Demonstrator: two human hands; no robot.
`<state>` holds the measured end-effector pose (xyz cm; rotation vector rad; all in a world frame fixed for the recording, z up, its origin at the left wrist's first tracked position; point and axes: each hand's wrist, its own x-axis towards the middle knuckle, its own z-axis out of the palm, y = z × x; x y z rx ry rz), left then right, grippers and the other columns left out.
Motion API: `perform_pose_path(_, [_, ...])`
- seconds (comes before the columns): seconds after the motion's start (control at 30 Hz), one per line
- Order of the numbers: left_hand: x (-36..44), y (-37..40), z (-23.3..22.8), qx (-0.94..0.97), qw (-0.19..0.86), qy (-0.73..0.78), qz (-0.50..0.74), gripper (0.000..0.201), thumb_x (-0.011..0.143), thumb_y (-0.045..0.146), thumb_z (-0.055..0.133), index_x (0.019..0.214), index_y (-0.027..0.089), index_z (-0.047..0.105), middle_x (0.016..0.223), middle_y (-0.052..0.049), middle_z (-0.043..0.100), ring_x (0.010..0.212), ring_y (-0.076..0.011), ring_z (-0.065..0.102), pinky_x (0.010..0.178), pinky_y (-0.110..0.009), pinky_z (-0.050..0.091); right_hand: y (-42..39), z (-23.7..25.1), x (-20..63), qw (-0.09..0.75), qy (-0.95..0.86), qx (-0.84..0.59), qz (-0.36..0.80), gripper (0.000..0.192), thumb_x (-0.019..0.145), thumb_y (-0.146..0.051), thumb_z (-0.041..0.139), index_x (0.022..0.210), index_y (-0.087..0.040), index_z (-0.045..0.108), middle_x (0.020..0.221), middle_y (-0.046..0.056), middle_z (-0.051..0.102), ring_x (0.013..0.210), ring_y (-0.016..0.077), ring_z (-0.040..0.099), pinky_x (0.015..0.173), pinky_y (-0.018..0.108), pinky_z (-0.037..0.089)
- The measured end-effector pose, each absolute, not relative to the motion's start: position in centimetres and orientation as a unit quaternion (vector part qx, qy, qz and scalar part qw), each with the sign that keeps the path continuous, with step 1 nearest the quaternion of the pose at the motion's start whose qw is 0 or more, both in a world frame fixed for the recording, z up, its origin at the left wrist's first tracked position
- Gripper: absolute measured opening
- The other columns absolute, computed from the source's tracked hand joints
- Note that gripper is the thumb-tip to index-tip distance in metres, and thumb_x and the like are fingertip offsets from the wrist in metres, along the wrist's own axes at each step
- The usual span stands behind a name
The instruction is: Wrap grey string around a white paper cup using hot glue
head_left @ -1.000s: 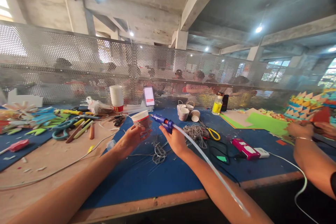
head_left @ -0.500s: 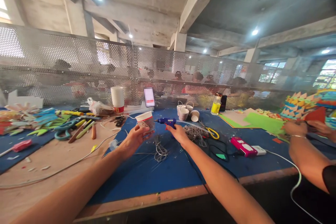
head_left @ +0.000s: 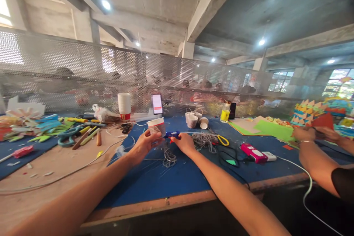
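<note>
Above the blue mat, a red-banded paper cup is pinched, slightly tilted, in the left hand, while a blue hot glue gun is clasped by the right hand, its tip directed at the cup's side; whether the two touch cannot be told

Legible text: none, as I can read no word, number or brand on the cup I hold, the red band of the stacked paper cups, the yellow label of the bottle, the pixelated phone screen or the pink box, any marks too small or blurred.
</note>
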<state>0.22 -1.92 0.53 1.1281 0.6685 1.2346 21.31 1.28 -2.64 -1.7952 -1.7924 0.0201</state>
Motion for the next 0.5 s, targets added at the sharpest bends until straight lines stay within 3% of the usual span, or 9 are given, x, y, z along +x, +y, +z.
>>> perform_pose_path(0.13, [0.3,-1.9,0.4,0.492,0.619,0.294,0.537,0.044,0.072,0.031,0.089,0.111,0.021,0.07,0.107,-0.005,0.076,0.087,-0.0191,0.076,0.083,-0.031,0.057,0.7,-2.4,21.1,0.302,-0.679,-0.669,-0.007,0.034,0.09,-0.051,0.07,0.088,-0.018,0.072,0.098,0.012,0.073,0.089,0.0229,0.071,0.069,0.027,0.045])
perform_pose_path(0.27, [0.2,-1.7,0.2,0.491,0.61,0.299,0.546,0.046,0.071,0.032,0.09,0.111,0.02,0.07,0.107,-0.007,0.077,0.089,-0.0213,0.076,0.085,-0.034,0.056,0.0,-1.2,20.9,0.408,-0.693,-0.594,-0.018,0.018,0.097,-0.035,0.064,0.094,-0.018,0.068,0.102,0.009,0.07,0.093,0.0193,0.068,0.08,0.028,0.049])
perform_pose_path(0.4, [0.2,-1.6,0.1,0.496,0.606,0.304,0.543,0.052,0.071,0.034,0.09,0.118,0.02,0.07,0.115,-0.01,0.077,0.093,-0.023,0.075,0.088,-0.036,0.056,-1.1,0.7,19.7,0.491,-0.731,-0.455,0.134,0.027,0.102,-0.044,0.056,0.095,-0.019,0.063,0.089,0.003,0.072,0.081,0.0155,0.069,0.075,0.026,0.052])
perform_pose_path(0.5, [0.3,-1.6,0.0,0.491,0.606,0.301,0.548,0.051,0.072,0.034,0.09,0.117,0.021,0.071,0.116,-0.01,0.076,0.095,-0.0222,0.074,0.088,-0.035,0.056,-1.7,1.2,18.7,0.489,-0.758,-0.4,0.16,0.029,0.094,-0.048,0.066,0.098,-0.02,0.061,0.092,0.003,0.073,0.084,0.0163,0.07,0.077,0.027,0.053])
